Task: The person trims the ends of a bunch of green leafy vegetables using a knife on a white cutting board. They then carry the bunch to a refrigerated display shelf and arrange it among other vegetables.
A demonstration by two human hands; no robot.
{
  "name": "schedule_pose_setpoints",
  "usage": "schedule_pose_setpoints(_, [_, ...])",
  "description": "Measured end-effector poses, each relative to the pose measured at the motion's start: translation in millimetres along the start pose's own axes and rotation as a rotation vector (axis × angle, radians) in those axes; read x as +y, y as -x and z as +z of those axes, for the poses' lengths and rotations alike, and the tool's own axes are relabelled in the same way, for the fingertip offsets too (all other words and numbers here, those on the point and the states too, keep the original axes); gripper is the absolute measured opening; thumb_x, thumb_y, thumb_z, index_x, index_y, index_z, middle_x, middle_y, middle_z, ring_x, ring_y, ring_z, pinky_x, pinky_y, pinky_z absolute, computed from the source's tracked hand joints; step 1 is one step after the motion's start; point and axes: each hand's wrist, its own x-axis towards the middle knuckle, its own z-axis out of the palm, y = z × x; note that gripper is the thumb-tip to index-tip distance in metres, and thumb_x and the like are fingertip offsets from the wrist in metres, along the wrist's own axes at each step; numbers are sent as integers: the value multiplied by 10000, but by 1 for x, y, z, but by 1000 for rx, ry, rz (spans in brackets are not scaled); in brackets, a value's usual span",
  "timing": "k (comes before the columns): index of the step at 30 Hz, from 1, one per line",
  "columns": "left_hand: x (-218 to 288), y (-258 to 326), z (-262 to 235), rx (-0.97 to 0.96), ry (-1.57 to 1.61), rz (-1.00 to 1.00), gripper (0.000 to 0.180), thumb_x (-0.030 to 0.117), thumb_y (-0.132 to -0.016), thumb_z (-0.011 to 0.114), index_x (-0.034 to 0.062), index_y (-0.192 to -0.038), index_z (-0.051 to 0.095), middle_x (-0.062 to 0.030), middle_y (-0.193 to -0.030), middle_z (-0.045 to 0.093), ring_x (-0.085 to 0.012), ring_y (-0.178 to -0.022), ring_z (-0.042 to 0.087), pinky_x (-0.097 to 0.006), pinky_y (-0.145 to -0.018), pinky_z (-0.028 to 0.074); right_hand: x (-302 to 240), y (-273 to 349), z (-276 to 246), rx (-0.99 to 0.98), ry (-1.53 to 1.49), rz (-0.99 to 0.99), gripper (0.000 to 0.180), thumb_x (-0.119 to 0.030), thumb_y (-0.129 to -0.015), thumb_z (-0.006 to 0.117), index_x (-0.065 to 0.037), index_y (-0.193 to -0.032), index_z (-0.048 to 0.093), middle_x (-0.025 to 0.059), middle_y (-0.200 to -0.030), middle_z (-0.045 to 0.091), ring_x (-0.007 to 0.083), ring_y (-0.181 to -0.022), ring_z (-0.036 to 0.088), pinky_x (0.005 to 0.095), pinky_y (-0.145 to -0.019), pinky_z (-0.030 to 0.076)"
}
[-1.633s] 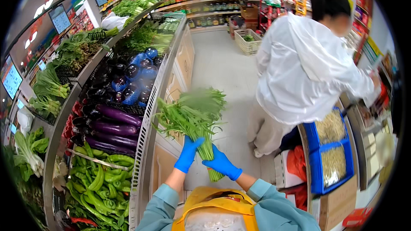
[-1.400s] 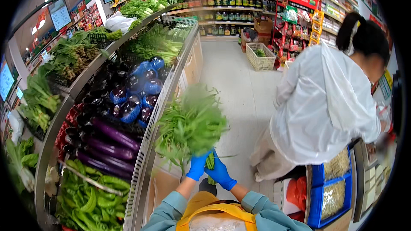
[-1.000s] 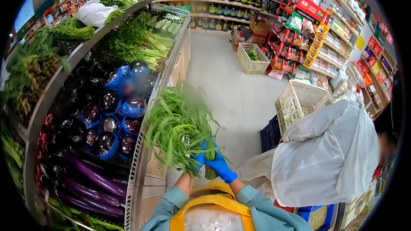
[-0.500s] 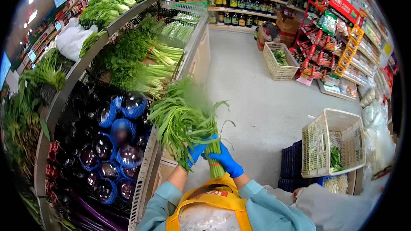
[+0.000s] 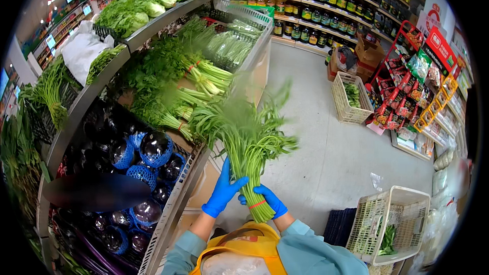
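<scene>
Since the earlier frame we have moved along the aisle: the bundle of long green leafy stalks tied with an orange band (image 5: 248, 147) now sits beside the celery shelf (image 5: 204, 79). Our blue-gloved left hand (image 5: 222, 192) and right hand (image 5: 269, 201) keep their fingers clamped on its stems. A cream plastic basket (image 5: 392, 219) holds a few greens; another (image 5: 351, 97) likewise.

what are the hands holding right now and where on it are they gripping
Both blue-gloved hands, left hand and right hand, hold one bunch of long green leafy stalks by its lower stem end, near the red band, leaves pointing up and away.
</scene>
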Motion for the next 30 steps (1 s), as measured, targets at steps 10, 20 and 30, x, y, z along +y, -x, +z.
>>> schedule_pose_setpoints(10, [0, -2, -19, 120, 219, -12, 788, 132, -740, 731, 37, -1352, 246, -128, -1240, 458, -220, -1108, 485, -327, -910, 435, 1, -7, 42, 61, 522, -64, 627, -212, -769, 661, -27, -1299, 379, 144, -1179, 535, 256, -988, 582, 358, -860, 475])
schedule_pose_setpoints(20, [-104, -75, -22, 124, 605, 223, 324, 188, -879, 575, 15, -1150, 536, -60, -1071, 577, -147, -958, 546, -288, -829, 459, 20, -15, 66, 447, 1486, -581, 946, -196, -697, 738, -58, -1426, 151, 182, -1334, 400, 281, -1225, 411, 368, -989, 366])
schedule_pose_setpoints(30, [-77, -69, 4, -184, 684, 6, 290, 208, -907, 512, 19, -1124, 548, -64, -1019, 596, -134, -916, 560, -276, -794, 462, 6, 7, 28, 443, 899, -615, 678, -111, -712, 727, -22, -1299, 398, 106, -1209, 534, 196, -1077, 528, 334, -920, 428])
